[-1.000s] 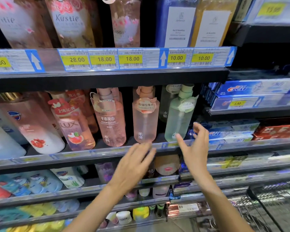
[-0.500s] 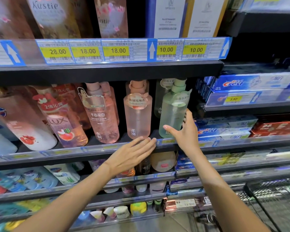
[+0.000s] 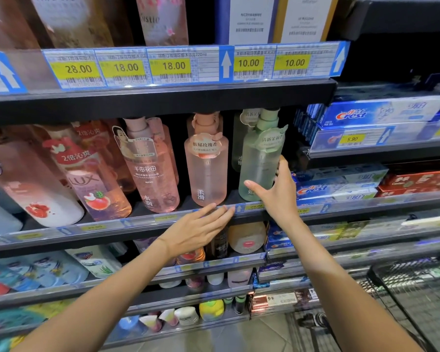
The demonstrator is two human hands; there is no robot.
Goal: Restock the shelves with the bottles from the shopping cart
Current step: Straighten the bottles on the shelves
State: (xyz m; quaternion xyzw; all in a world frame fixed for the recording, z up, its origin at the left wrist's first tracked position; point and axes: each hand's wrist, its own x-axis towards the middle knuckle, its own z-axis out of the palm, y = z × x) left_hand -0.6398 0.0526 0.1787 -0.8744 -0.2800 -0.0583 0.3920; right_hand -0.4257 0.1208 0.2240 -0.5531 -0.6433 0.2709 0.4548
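Our right hand [image 3: 277, 193] cups the green bottle [image 3: 261, 161] (fingers spread, thumb in front), toothpaste boxes [image 3: 341, 184] crowding its right; our left hand [image 3: 196, 231] lies flat at the shelf edge [image 3: 142, 221] below a pink bottle [image 3: 206, 161].

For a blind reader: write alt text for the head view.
A person's right hand cups the pale green translucent pump bottle standing on a black store shelf, beside pink pump bottles. The open left hand lies flat at the shelf's front edge.
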